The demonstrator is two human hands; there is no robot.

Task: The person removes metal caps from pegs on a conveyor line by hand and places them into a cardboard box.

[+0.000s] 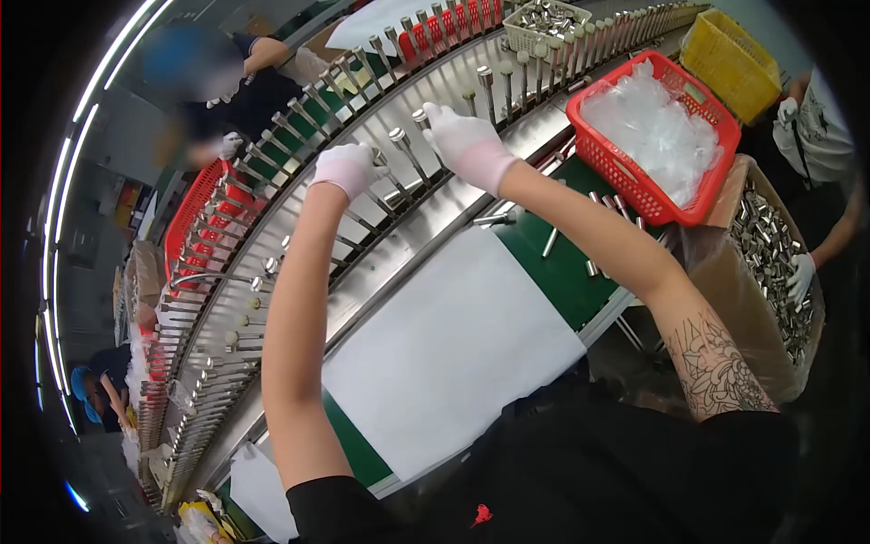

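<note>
While pinching a silver cap (pixel 420 116) with right hand (pixel 455 136), curls left hand (pixel 348 166), cannot tell around what, by posts (pixel 412 159) presumably spaced for fingers.

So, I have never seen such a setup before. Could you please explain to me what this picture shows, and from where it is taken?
There is no robot here: the camera sits on a person's head, looking forward and down over their own arms. The left hand and right hand wear white gloves with pink cuffs. Both reach among upright rods along a curved metal track. The right fingers are at the top of one rod; how firmly either hand grips anything, I cannot tell. Nearer the body, a white sheet covers part of a green surface, with loose metal pieces beside it. To the right, a red basket holds clear plastic.
</note>
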